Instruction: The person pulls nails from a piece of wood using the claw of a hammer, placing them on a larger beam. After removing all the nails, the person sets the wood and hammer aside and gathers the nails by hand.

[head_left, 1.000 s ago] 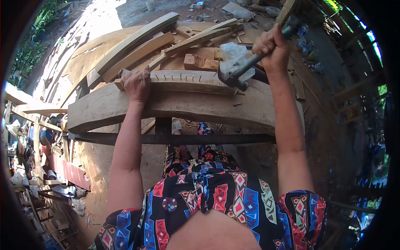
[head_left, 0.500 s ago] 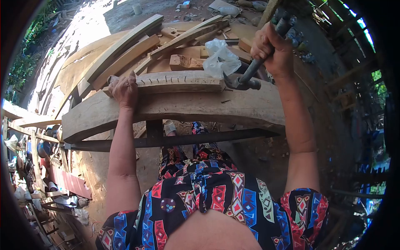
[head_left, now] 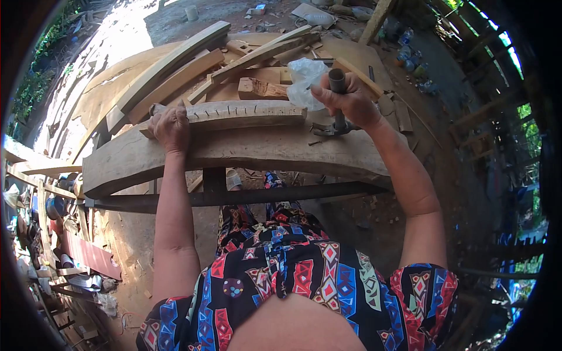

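My left hand is wrapped round the left end of a curved wooden piece, which lies on a thick wooden beam. Along that piece runs a row of short, dark, nail-like strokes. My right hand grips the handle of a claw hammer, held upright. Its head is low over the beam, just beyond the piece's right end. A small dark sliver lies on the beam near the hammer head. A crumpled clear plastic bag sits right behind my right hand's fingers.
Behind the beam, several planks and offcuts are piled on a wooden board. Under the beam is a dark bar. Plastic bottles lie at the back right, and scrap wood and clutter fill the left side.
My right hand has moved left and down, swinging the hammer from a slanted to an upright position. My left hand keeps its hold on the wooden piece.
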`<control>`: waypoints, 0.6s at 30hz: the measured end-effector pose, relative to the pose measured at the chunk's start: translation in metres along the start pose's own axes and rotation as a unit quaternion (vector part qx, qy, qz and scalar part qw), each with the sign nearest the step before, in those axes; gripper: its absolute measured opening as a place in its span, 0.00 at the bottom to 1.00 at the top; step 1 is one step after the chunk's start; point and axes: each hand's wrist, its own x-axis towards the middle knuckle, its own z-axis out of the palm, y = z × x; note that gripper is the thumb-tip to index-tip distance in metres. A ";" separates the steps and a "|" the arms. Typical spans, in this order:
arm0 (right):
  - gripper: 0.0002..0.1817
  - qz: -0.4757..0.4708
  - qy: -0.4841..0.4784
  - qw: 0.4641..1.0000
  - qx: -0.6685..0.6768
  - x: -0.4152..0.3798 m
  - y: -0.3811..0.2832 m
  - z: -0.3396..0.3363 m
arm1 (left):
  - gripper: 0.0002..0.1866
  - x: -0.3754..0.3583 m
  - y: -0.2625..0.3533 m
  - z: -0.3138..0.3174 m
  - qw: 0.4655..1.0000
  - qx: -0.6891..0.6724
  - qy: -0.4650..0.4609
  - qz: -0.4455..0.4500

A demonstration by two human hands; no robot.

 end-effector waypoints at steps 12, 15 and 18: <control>0.17 -0.039 -0.097 0.990 -0.091 0.015 -0.027 0.019 | 0.25 -0.003 0.001 -0.004 1.000 0.006 0.011 0.016; 0.21 0.000 -0.037 0.997 -0.074 0.015 -0.005 0.023 | 0.25 -0.003 0.001 -0.002 0.999 -0.017 0.023 0.017; 0.20 -0.002 -0.055 0.996 -0.067 0.011 -0.009 0.024 | 0.23 -0.003 -0.001 -0.003 1.000 -0.004 -0.002 0.020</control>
